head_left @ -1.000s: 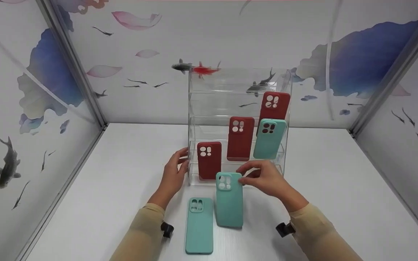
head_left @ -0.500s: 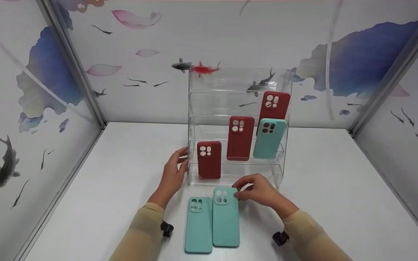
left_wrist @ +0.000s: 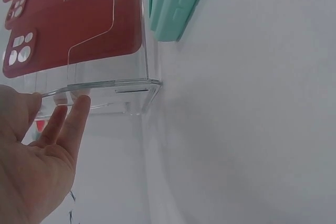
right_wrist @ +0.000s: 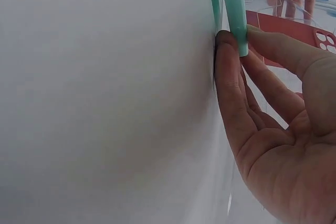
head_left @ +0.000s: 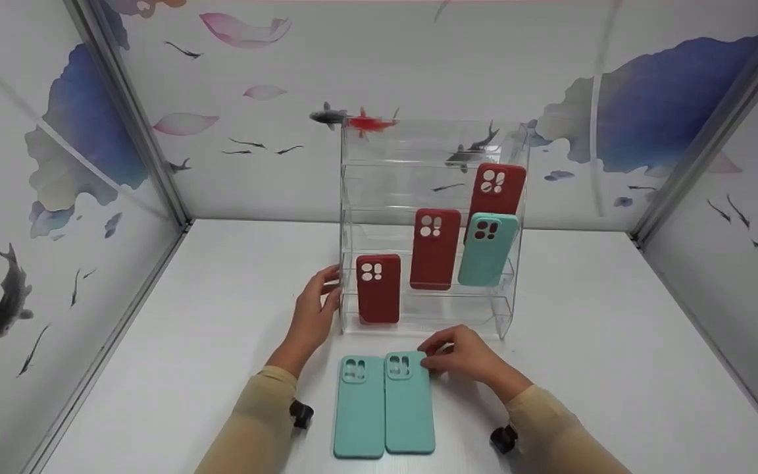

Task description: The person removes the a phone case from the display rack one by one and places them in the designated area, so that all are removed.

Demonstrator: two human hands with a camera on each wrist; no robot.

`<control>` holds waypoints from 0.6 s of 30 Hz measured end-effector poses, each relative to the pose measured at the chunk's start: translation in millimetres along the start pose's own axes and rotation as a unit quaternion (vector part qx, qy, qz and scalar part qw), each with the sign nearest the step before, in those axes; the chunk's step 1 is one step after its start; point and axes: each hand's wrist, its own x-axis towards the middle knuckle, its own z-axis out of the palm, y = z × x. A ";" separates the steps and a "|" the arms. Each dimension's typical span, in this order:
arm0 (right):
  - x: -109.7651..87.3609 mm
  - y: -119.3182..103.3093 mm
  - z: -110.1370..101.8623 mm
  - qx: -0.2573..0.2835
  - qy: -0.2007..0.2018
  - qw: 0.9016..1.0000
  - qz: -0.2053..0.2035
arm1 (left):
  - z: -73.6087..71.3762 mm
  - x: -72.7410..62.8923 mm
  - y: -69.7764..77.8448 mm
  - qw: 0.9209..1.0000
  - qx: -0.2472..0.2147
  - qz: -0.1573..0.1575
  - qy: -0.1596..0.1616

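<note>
In the head view my right hand (head_left: 463, 359) pinches the top right corner of a turquoise phone case (head_left: 409, 411), which lies low over the white table. The right wrist view shows the thumb on one face of this phone case (right_wrist: 233, 11) and a fingertip under its edge. Close beside it on the left lies another turquoise phone case (head_left: 358, 415). My left hand (head_left: 313, 316) touches the left side panel of a clear acrylic rack (head_left: 385, 187), fingers fairly straight. In the left wrist view, the left hand (left_wrist: 42, 156) has its fingertips against that panel.
The tiered rack holds a red phone case (head_left: 379, 289) at lower left, another red phone case (head_left: 435, 250) mid-height, and a third red phone case (head_left: 501, 184) at upper right, partly behind a turquoise phone case (head_left: 488, 250). Printed white walls (head_left: 418, 59) enclose the table (head_left: 234, 263).
My right hand has come down and toward me, bringing the pinched phone case from a tilted, raised pose to nearly flat beside the other one. My left hand stays at the rack's side.
</note>
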 end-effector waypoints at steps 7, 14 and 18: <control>1.0 -1.7 1.4 -0.002 0.004 1.000 0.015 | -0.3 0.3 0.9 1.000 0.005 0.002 0.002; 0.5 -4.4 3.2 0.003 0.008 1.000 0.025 | -1.6 -0.4 2.5 1.000 0.001 0.003 0.001; -0.6 -3.1 4.6 0.003 0.014 0.999 0.028 | -0.9 -0.5 2.8 1.000 0.001 -0.003 -0.002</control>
